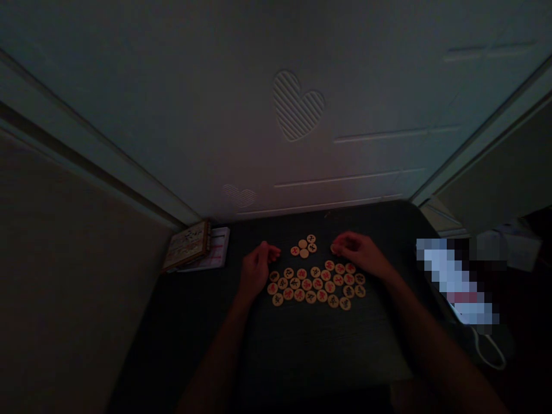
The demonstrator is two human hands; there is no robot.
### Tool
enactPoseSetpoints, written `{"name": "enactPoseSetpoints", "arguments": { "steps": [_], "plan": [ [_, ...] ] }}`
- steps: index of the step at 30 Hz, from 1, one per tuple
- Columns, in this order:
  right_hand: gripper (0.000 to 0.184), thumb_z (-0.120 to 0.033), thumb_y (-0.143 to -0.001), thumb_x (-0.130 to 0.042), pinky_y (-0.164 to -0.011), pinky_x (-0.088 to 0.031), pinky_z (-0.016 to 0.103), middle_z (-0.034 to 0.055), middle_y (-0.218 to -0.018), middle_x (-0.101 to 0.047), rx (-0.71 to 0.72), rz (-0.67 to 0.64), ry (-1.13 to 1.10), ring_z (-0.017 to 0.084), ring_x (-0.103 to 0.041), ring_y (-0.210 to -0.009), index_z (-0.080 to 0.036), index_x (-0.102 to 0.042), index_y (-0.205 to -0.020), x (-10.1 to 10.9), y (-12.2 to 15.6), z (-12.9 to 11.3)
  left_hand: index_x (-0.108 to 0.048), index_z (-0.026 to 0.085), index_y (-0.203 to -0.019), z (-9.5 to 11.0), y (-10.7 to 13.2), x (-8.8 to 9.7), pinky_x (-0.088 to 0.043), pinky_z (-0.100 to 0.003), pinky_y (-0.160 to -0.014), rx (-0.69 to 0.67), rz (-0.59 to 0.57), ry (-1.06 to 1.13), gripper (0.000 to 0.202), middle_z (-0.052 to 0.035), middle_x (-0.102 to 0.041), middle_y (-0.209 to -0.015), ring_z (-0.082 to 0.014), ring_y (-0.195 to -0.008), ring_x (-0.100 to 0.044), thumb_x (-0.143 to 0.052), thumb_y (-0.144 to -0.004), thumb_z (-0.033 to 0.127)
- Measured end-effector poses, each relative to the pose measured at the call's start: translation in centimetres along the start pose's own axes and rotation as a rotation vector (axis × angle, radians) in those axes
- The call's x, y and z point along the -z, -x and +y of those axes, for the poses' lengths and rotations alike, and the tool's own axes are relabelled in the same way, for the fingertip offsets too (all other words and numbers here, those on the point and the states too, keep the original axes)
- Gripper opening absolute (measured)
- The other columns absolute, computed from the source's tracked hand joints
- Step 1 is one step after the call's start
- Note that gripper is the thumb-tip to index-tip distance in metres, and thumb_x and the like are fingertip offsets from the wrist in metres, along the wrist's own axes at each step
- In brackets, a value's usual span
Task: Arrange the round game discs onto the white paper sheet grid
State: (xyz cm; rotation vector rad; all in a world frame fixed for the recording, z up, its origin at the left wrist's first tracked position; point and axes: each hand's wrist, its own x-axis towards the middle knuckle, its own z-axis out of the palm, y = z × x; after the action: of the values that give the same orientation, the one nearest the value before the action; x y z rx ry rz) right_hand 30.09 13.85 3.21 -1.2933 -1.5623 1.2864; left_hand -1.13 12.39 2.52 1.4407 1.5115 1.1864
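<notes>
Several round wooden Chinese chess pieces (306,284) lie in rough rows on the dark table, with red or black characters facing up. Behind them is a small cluster with a red-marked piece (295,251), a blank-faced piece (304,253) and others. My left hand (257,269) rests at the left end of the rows, its fingers loosely curled towards the cluster, and nothing shows in it. To the right of the cluster, my right hand (356,251) pinches a Chinese chess piece (334,248) between thumb and fingers; most of that piece is hidden.
A patterned box (187,247) lies partly over a white tray (220,248) at the table's back left. Behind the table (319,345) rises a pale panel (207,132) with heart reliefs. On the right are a blurred-out bright object (459,287) and a white cable (489,356). The light is dim.
</notes>
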Motion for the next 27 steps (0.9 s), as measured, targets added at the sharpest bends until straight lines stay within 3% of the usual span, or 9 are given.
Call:
{"name": "enactPoseSetpoints", "arguments": {
  "steps": [10, 27],
  "plan": [
    [0.027, -0.049, -0.088, -0.069, -0.060, -0.050, 0.027, 0.0012, -0.083, -0.076, 0.008, -0.004, 0.295, 0.016, -0.066, -0.070, -0.023, -0.075, -0.094, -0.12, 0.62, -0.13, -0.074, 0.017, -0.082, 0.26, 0.04, -0.05, -0.051, -0.031, -0.069, -0.005, -0.016, 0.014, 0.063, -0.0069, -0.073, -0.076, -0.0189, -0.071, -0.064, -0.038, -0.100, 0.065],
    [0.019, -0.040, -0.090, -0.070, -0.064, -0.048, 0.027, 0.0025, -0.083, -0.074, 0.174, -0.006, 0.467, 0.016, -0.066, -0.073, -0.023, -0.077, -0.085, 0.11, 0.63, 0.09, -0.074, 0.017, -0.083, 0.32, 0.03, -0.06, -0.051, -0.031, -0.068, -0.014, -0.016, -0.003, 0.063, -0.0065, -0.073, -0.077, -0.0183, -0.070, -0.064, -0.038, -0.100, 0.064]
  ]
}}
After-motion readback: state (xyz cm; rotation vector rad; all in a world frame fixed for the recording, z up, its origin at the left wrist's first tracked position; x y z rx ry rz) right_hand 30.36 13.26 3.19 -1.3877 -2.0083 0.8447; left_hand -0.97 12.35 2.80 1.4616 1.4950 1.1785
